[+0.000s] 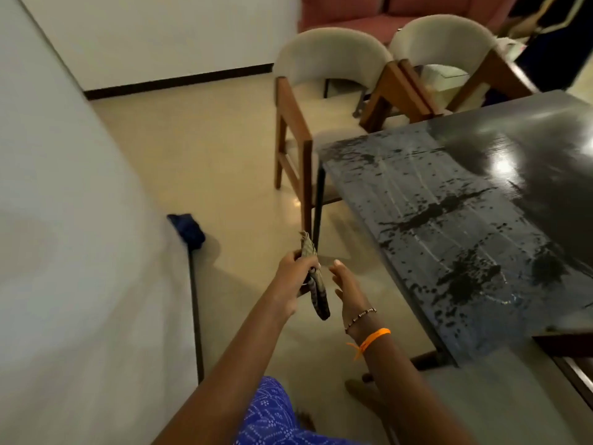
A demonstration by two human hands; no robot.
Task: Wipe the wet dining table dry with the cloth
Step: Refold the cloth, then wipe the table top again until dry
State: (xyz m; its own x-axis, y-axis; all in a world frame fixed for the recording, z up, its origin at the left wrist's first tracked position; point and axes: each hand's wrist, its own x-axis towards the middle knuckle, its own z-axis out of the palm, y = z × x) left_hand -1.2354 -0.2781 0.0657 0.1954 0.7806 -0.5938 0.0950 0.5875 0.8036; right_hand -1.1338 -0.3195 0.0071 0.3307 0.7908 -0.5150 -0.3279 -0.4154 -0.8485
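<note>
Gripping a bunched cloth point(313, 277) in the left hand point(290, 277), a person stands beside the wet dining table point(449, 220), the right hand point(348, 284) held loose and empty alongside, both clear of the puddled dark tabletop.

Dark glossy rectangular dining table point(449, 200): water splashes and streaks point(430, 216) over near end. Pale polished floor point(208, 175) carries table, two wooden-framed chairs point(308, 101).
</note>
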